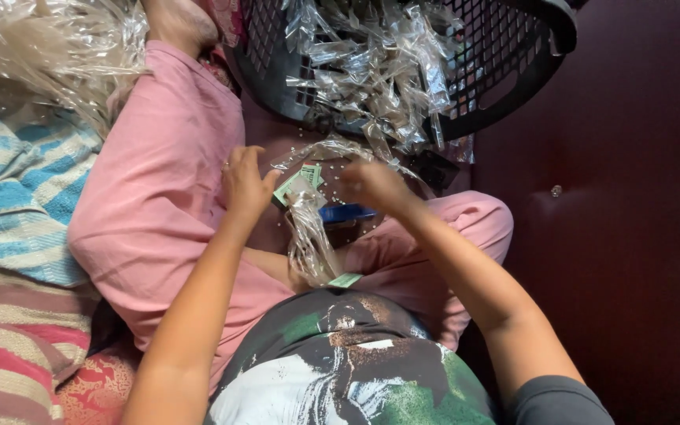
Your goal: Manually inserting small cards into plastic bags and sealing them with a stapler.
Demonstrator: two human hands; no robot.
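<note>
My left hand (245,185) pinches a small clear plastic packet with a green card header (301,179) over my lap. My right hand (373,185) is closed on the other side of the same packet, fingers curled. A bundle of clear packets (310,244) hangs down between my hands onto my pink trousers, with another green card (345,280) at its lower end. A blue object (345,213) lies on my lap just under my right hand. Small white beads are scattered on the cloth around it.
A black plastic basket (513,71) full of clear packets stands just beyond my hands. Crumpled clear plastic (57,39) lies at the top left. Striped cloths (25,189) are on the left, and a dark maroon surface (631,197) on the right.
</note>
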